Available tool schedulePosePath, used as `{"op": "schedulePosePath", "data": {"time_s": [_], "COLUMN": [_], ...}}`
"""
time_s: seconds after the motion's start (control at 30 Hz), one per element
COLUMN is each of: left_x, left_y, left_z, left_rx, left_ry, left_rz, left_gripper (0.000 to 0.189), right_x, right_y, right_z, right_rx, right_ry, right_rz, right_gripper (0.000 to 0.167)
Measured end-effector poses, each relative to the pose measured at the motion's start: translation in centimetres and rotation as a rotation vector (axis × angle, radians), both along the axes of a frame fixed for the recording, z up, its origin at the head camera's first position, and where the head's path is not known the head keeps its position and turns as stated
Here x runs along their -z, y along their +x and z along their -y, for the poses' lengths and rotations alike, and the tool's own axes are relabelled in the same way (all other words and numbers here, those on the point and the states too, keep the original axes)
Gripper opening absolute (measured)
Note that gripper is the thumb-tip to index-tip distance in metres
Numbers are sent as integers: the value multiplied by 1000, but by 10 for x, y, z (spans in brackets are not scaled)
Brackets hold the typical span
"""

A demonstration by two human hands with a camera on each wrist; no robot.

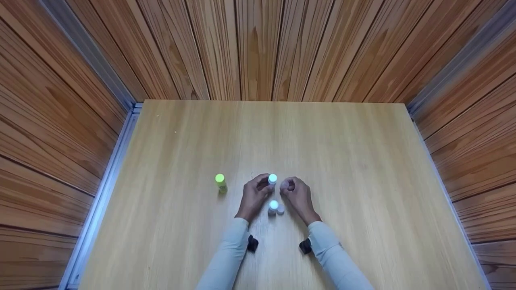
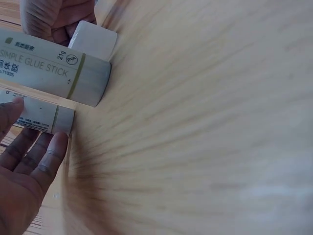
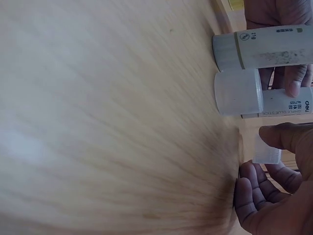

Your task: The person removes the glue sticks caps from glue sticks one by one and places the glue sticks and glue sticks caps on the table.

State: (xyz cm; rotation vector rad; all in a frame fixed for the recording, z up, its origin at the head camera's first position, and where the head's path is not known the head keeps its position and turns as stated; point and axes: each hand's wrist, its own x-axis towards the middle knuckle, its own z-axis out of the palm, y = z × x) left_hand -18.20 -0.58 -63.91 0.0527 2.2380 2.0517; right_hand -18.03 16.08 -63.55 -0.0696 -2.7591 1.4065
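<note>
Two pale, printed glue sticks [image 2: 54, 66]

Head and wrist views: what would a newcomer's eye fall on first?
Probably the lime-green tube standing apart at left. Next, the glue stick held in the left hand and the whitish cap pinched in the right hand. Between the hands stands a second glue stick, a loose cap beside it.

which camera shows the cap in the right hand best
The right wrist view: it shows the translucent cap close up, its ribbed side visible, pinched by the right hand. The head view shows it small, partly covered; in the left wrist view I cannot make it out.
</note>
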Motion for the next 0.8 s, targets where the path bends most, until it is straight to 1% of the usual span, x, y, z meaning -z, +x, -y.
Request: {"op": "schedulePosePath", "data": {"time_s": [0.07, 0.1, 0.23, 0.3, 0.33, 0.63, 0.8], "left_x": [1, -5, -6, -6, 0, 1, 2], "left_y": [0, 1, 1, 2, 0, 1, 1], "left_z": [0, 0, 0, 0, 0, 1, 0], "left_rx": [0, 3, 0, 0, -4, -9, -9], "left_ry": [11, 14, -9, -15, -15, 7, 2], "left_rz": [-10, -4, 34, 40, 33, 15, 43], "left_gripper": [33, 33, 34, 34, 34, 34, 36], "right_x": [0, 1, 2, 2, 2, 4, 6], "right_y": [-1, -1, -1, -1, -1, -2, -1], "right_z": [0, 0, 1, 1, 1, 0, 1], "right_rx": [1, 1, 2, 1, 0, 4, 21], "right_ry": [26, 38, 50, 49, 47, 60, 56], "right_rz": [-2, -3, -11, -19, -22, -4, 4], "right_gripper": [18, 19, 19, 19, 18, 19, 20]}}
